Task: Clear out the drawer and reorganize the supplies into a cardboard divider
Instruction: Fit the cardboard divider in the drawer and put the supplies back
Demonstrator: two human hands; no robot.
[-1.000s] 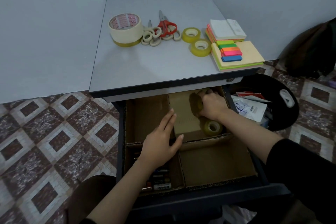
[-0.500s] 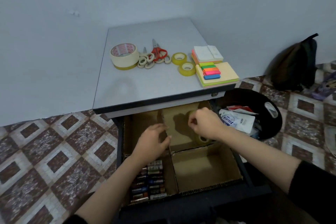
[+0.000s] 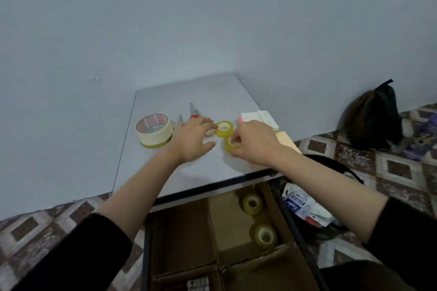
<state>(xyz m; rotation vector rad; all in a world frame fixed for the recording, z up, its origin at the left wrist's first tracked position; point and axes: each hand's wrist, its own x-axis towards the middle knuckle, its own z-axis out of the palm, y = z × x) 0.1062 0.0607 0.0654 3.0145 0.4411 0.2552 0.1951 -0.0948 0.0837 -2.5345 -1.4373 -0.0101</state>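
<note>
Grey desktop [image 3: 201, 94]; pale, perhaps bluish wall [image 3: 212, 19].

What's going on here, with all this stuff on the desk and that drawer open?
A person is sorting supplies into a cardboard divider set in the open drawer. Their right hand pinches a small tape roll on the desktop, and the open left hand is at a second roll beside it. In a back compartment lie two more rolls. The big tape, scissors and sticky notes sit on top.
</note>
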